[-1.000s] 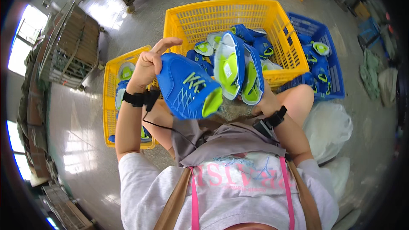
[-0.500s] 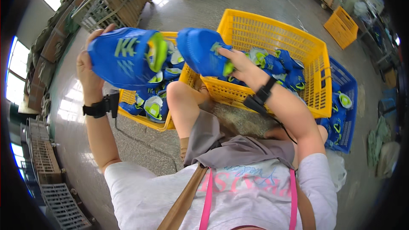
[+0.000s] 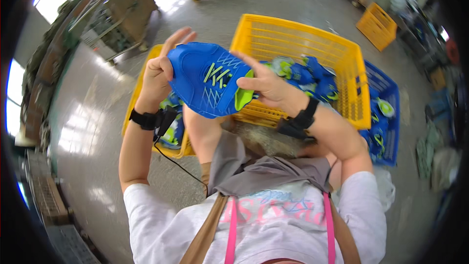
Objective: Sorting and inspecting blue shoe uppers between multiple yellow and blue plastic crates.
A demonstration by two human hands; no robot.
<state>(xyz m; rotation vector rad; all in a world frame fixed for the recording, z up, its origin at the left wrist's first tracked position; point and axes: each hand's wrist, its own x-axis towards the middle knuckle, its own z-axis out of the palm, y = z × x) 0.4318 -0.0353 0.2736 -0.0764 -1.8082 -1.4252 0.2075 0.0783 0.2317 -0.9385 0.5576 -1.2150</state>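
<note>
A blue shoe upper (image 3: 198, 85) with lime-green lace bars and a lime-green lining is held up in front of me, over the gap between two crates. My left hand (image 3: 157, 71) grips its rounded toe edge between thumb and bent fingers. At the collar end, my right hand (image 3: 267, 84) has its thumb on the green lining and its index finger stretched along the upper edge. Whether a second upper lies behind this one is hidden. More blue uppers (image 3: 322, 80) lie heaped in the large yellow crate (image 3: 305, 28) beyond my right hand.
Below my left hand stands another yellow crate (image 3: 131, 117), partly covered by my arm, with uppers in it. A blue crate (image 3: 394, 137) of uppers sits at the right. Farther off are an orange crate (image 3: 377, 28) and a wheeled cart (image 3: 124, 14). Wrist-device cable (image 3: 181, 167) hangs near my left knee.
Two uppers were held apart, one in each hand; now both hands are on one visible upper. My left hand has moved right, toward the right hand. The view has shifted slightly.
</note>
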